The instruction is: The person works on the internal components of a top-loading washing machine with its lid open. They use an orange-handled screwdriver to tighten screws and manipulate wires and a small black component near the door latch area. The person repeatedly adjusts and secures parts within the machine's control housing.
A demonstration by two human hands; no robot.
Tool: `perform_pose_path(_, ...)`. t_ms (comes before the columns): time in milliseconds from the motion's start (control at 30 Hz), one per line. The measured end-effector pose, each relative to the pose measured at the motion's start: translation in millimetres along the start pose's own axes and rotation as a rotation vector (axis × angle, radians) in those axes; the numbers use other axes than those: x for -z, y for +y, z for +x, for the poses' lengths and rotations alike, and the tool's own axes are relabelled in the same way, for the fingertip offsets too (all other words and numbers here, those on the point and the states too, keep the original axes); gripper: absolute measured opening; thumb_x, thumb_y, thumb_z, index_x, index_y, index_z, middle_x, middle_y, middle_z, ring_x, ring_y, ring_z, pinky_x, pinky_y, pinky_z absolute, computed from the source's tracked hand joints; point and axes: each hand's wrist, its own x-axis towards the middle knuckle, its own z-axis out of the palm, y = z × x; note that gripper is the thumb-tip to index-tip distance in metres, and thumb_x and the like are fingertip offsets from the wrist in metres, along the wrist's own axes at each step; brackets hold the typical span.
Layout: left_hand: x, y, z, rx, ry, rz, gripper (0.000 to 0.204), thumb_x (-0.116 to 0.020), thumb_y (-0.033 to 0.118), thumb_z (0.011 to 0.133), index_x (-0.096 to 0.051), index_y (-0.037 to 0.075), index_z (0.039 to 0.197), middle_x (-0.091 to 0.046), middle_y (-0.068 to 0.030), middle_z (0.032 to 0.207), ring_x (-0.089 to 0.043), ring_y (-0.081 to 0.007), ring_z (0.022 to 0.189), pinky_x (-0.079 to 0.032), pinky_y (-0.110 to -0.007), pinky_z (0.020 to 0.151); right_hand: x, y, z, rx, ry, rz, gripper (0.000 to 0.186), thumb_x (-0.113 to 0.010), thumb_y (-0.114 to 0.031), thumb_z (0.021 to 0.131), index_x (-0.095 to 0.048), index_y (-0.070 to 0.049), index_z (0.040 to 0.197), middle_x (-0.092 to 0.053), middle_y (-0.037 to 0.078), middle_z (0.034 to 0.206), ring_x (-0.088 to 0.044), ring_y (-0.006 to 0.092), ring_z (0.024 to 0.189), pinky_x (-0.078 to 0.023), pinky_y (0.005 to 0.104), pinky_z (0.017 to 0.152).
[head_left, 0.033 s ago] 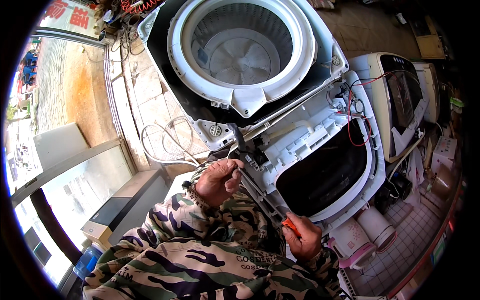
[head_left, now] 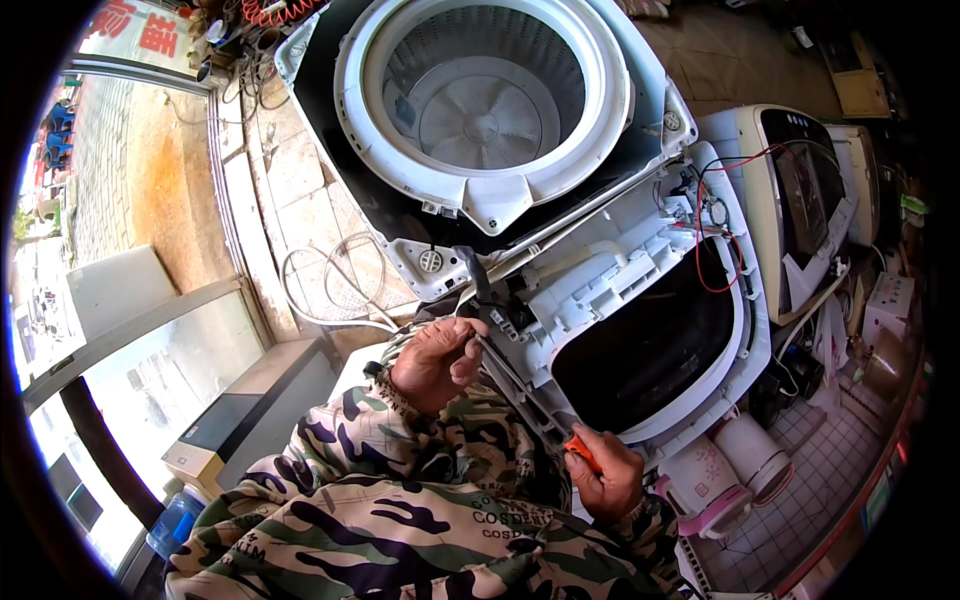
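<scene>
A top-loading washing machine stands open in front of me, its white tub ring (head_left: 380, 150) facing up. Its white top panel (head_left: 640, 270), with a dark lid window, is tipped up to the right and shows red wires (head_left: 700, 250). A long grey bar (head_left: 520, 385) runs along the panel's lower left edge. My left hand (head_left: 435, 362) is closed around the bar's upper end, beside a black part of the frame. Lower right, my right hand (head_left: 608, 482) grips an orange-handled tool (head_left: 580, 452) whose tip meets the bar's lower end. Both sleeves are camouflage patterned.
A second white washer (head_left: 790, 190) stands to the right. Small pink-and-white appliances (head_left: 725, 480) sit on the tiled floor below it. A white hose (head_left: 330, 290) loops on the paving at left, beside a glass door. A blue bottle (head_left: 172, 525) is at lower left.
</scene>
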Motion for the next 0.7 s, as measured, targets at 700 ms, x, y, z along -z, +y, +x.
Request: perform_pose_path(700,5,-34,37,-0.044,0.264,0.091,0.023,-0.058,0.024,0.104,-0.063,0.002,0.106,-0.061,-0.0007,0.077,-0.054,-0.0111,0.064,-0.045,-0.024,0.057,17,-4,3,-0.259,0.215,0.543,0.031,-0.062,0.009,0.087,-0.050,0.005,0.115,-0.058,0.020,0.117,-0.069,0.0182,0.087,-0.058,0.0283,0.073)
